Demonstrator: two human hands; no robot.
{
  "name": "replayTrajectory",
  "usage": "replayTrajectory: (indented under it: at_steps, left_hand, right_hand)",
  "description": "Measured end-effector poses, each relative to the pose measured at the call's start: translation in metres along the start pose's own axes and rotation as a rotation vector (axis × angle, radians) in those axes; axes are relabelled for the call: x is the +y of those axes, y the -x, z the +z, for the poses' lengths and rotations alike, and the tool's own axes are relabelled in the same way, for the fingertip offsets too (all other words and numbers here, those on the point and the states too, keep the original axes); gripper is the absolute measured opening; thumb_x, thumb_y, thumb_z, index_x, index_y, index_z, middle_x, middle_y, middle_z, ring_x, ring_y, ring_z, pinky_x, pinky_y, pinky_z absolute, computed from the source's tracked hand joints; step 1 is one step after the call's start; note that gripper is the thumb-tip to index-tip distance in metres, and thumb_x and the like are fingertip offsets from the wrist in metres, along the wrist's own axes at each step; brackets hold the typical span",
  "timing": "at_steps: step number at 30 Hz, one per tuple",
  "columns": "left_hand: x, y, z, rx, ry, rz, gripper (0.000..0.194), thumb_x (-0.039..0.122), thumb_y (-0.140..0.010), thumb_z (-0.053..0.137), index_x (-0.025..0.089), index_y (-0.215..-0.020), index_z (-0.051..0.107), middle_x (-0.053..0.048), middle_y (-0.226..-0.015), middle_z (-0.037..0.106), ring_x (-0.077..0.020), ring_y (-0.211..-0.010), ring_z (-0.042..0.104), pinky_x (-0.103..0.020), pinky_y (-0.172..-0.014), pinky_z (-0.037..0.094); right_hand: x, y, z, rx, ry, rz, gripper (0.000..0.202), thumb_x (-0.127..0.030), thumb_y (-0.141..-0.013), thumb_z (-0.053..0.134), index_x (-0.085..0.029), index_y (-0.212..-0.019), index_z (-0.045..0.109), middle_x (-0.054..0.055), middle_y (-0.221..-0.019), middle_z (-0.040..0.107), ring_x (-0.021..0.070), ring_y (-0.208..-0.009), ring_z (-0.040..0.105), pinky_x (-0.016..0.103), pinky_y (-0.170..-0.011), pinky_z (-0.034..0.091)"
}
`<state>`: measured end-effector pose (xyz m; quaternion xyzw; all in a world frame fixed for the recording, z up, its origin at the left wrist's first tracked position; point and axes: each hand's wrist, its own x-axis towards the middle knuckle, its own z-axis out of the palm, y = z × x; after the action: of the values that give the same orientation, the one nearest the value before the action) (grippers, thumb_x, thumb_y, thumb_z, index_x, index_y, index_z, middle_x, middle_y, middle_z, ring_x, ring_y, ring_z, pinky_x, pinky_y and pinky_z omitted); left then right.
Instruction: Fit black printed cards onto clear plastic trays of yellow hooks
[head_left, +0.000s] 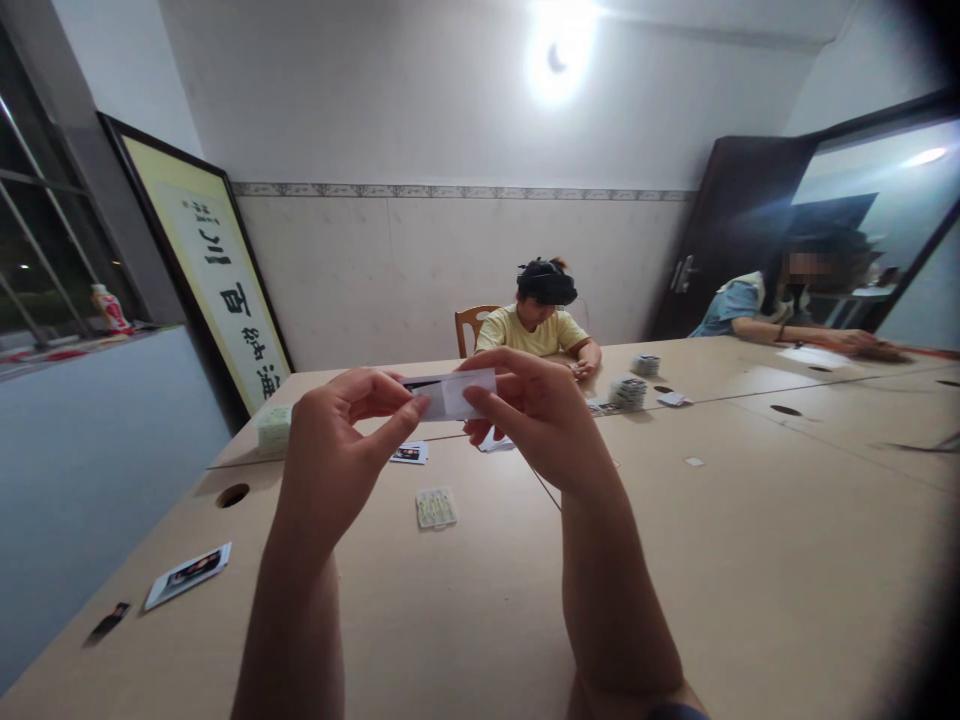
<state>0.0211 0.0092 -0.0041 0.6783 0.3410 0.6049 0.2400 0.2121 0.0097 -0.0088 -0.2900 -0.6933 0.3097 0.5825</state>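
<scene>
Above the table, a small white paper piece [454, 396] with a grey and black part at its left is held up between both hands. My left hand [349, 430] pinches its left end between thumb and fingers. My right hand [536, 415] grips the right end, thumb on the near face and fingers behind. Below the hands lies a clear plastic case [436, 508] with several small yellowish items. A white card with a dark picture [409, 453] is on the table just under my left hand, and white paper [496, 441] is under my right hand.
The wooden table [465, 620] bears a photo card stack [187, 576] and dark strip [109, 623] at left, a pale green pack [274, 430], and card stacks [628, 393] beyond my right hand. One person [536, 325] sits opposite, another [780, 300] at far right.
</scene>
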Motion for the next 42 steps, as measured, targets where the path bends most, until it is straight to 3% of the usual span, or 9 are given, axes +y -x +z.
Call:
replayTrajectory:
  at_steps: [12, 22, 42]
  left_hand:
    - [-0.003, -0.002, -0.009, 0.007, 0.032, -0.026, 0.015, 0.027, -0.07, 0.084, 0.019, -0.066, 0.072, -0.004, -0.092, 0.077, -0.0134, -0.072, 0.073, -0.021, -0.062, 0.058]
    - [-0.006, -0.002, -0.014, -0.036, 0.062, -0.008, 0.014, 0.026, -0.072, 0.085, 0.02, -0.07, 0.073, -0.003, -0.09, 0.079, -0.0143, -0.075, 0.075, -0.021, -0.066, 0.061]
    - [-0.006, -0.002, -0.02, -0.057, -0.036, 0.012, 0.014, 0.032, -0.078, 0.081, 0.021, -0.074, 0.072, -0.002, -0.084, 0.079, -0.0144, -0.08, 0.073, -0.023, -0.075, 0.06]
  right_hand:
    - [0.0, 0.0, -0.003, -0.011, -0.057, -0.012, 0.016, -0.028, -0.086, 0.072, -0.017, -0.096, 0.068, -0.002, -0.061, 0.07, 0.0095, -0.052, 0.067, 0.019, -0.049, 0.054]
    - [0.003, -0.002, -0.01, -0.081, -0.108, -0.028, 0.015, -0.029, -0.088, 0.074, -0.017, -0.097, 0.068, -0.003, -0.061, 0.07, 0.009, -0.054, 0.067, 0.018, -0.049, 0.053]
    - [0.003, -0.004, -0.007, -0.068, -0.047, -0.021, 0.015, -0.029, -0.088, 0.074, -0.019, -0.098, 0.069, -0.003, -0.063, 0.072, 0.0087, -0.055, 0.069, 0.016, -0.05, 0.055]
